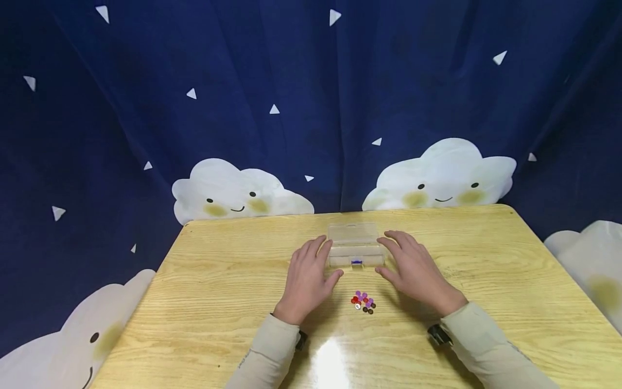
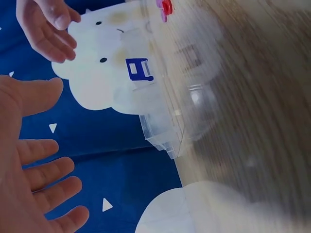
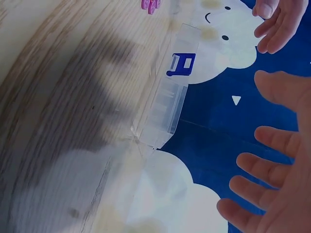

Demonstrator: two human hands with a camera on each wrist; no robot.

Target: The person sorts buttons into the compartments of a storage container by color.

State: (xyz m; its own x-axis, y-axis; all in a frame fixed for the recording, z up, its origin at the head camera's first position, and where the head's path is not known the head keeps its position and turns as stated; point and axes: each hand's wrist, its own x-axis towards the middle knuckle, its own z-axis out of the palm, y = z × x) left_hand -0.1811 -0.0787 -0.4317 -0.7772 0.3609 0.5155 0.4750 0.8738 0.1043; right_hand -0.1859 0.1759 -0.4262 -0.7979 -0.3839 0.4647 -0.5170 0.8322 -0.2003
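A clear plastic box (image 1: pixel 357 256) with a blue latch (image 2: pixel 139 69) on its front sits on the table, its transparent lid (image 1: pixel 353 232) raised at the back. My left hand (image 1: pixel 307 278) is by the box's left side, fingers spread and holding nothing. On the other side, my right hand (image 1: pixel 419 267) has its fingers apart and nothing in its grasp. Both wrist views show the latch with no finger on it. In front of the box lies a loose group of small round button-like pieces (image 1: pixel 365 299) in red, purple and brown, with one whitish piece (image 1: pixel 357 306) among them.
The pale wooden table (image 1: pixel 218 281) stands against a dark blue curtain (image 1: pixel 291 65) printed with clouds and white triangles. A bright glare patch (image 1: pixel 330 362) shows near the table's front. Dark bands (image 1: pixel 439 335) circle both wrists.
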